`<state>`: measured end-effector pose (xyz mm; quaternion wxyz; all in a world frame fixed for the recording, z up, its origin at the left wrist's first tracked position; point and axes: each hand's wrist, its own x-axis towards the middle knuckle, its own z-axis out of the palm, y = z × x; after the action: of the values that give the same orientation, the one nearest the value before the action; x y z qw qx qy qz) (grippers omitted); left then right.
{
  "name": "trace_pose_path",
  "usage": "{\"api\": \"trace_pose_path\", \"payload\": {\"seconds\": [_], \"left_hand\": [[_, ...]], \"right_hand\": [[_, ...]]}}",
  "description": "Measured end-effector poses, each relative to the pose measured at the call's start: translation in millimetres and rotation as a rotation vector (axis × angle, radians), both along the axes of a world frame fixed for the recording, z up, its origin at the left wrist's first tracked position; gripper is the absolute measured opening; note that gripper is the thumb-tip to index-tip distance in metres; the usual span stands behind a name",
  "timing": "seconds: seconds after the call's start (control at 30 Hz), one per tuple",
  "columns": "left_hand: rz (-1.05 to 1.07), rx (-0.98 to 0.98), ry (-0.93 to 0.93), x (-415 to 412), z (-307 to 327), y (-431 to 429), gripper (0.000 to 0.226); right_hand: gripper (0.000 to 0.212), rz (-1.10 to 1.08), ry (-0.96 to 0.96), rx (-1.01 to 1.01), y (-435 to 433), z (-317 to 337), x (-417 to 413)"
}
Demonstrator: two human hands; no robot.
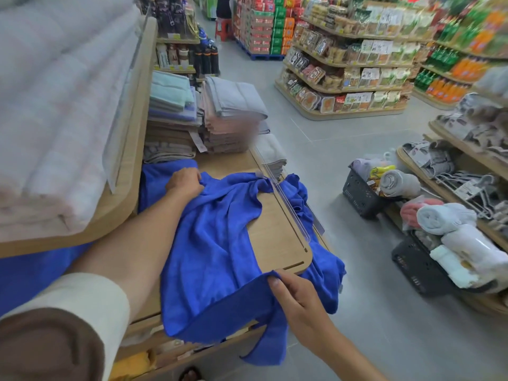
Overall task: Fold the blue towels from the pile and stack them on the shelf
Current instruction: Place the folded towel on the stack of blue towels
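A crumpled blue towel (214,243) lies spread over the wooden shelf (277,237), with parts hanging over the front edge and the right corner. My left hand (184,182) grips a bunched fold at the towel's far end. My right hand (295,295) pinches the towel's near hem just below the shelf's rounded corner. More blue fabric (162,174) lies behind my left hand, under the upper shelf.
Stacks of folded grey, beige and mint towels (209,116) stand at the back of the shelf. An upper shelf with pale towels (55,105) overhangs on the left. A clear plastic rail (286,204) runs along the shelf edge. Dark baskets (362,193) with rolled towels stand on the floor at right.
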<state>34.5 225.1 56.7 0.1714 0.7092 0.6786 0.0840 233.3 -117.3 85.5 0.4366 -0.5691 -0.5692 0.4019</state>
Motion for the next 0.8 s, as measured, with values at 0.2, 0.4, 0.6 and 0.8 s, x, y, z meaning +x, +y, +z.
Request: {"api": "trace_pose_path", "payload": {"seconds": [0.2, 0.4, 0.6, 0.8], "left_hand": [[0.164, 0.108, -0.178, 1.8, 1.9, 0.4, 0.020], [0.182, 0.187, -0.644, 22.4, 38.2, -24.6, 0.022], [0.058, -0.141, -1.188, 32.3, 66.2, -117.1, 0.011], [0.038, -0.263, -1.362, 36.1, 91.9, -198.5, 0.022]], "right_hand": [[0.044, 0.023, -0.012, 0.015, 1.5, -2.1, 3.3], [0.019, 0.014, 0.019, 0.027, 21.6, 7.9, 6.1], [0.016, 0.061, 0.046, 0.165, 58.3, 48.8, 11.8], [0.014, -0.014, -0.028, 0.296, 89.8, 72.6, 11.1]]}}
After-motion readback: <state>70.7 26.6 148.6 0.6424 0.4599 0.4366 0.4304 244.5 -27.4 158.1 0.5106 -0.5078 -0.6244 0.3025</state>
